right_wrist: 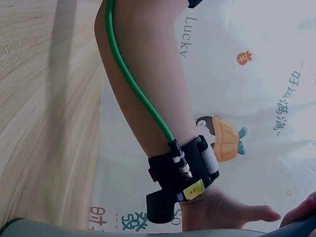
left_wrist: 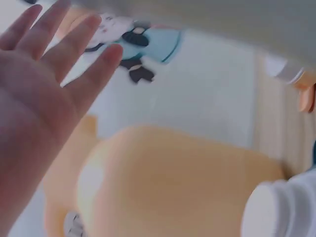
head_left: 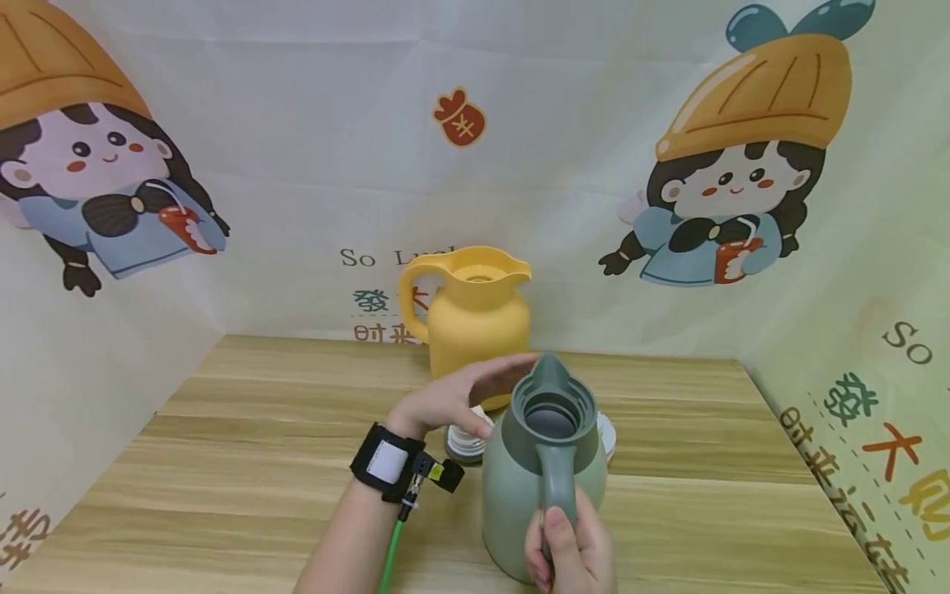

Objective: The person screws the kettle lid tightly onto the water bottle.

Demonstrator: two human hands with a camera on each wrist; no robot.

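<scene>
A sage-green jug (head_left: pixel 512 487) with a darker collar and spout stands upright near the front of the table, its mouth uncovered. My right hand (head_left: pixel 573 544) grips the lower part of its handle, thumb on top. My left hand (head_left: pixel 456 398) is at the jug's far left side, thumb near the wall and fingers stretched out behind the collar. In the left wrist view that palm (left_wrist: pixel 34 103) shows with fingers straight and spread, the jug's blurred side (left_wrist: pixel 237 22) crossing the top. A white threaded stopper (head_left: pixel 466 437) with a dark base sits beside the jug.
Behind stands a yellow jug (head_left: pixel 478 326), handle to the left, partly covered by my left hand. A white round part (head_left: pixel 608 435) shows past the green jug's right side. A printed cloth (head_left: pixel 549 198) backs the wooden table (head_left: pixel 282 437). A green cable (head_left: pixel 390 553) runs along my left forearm.
</scene>
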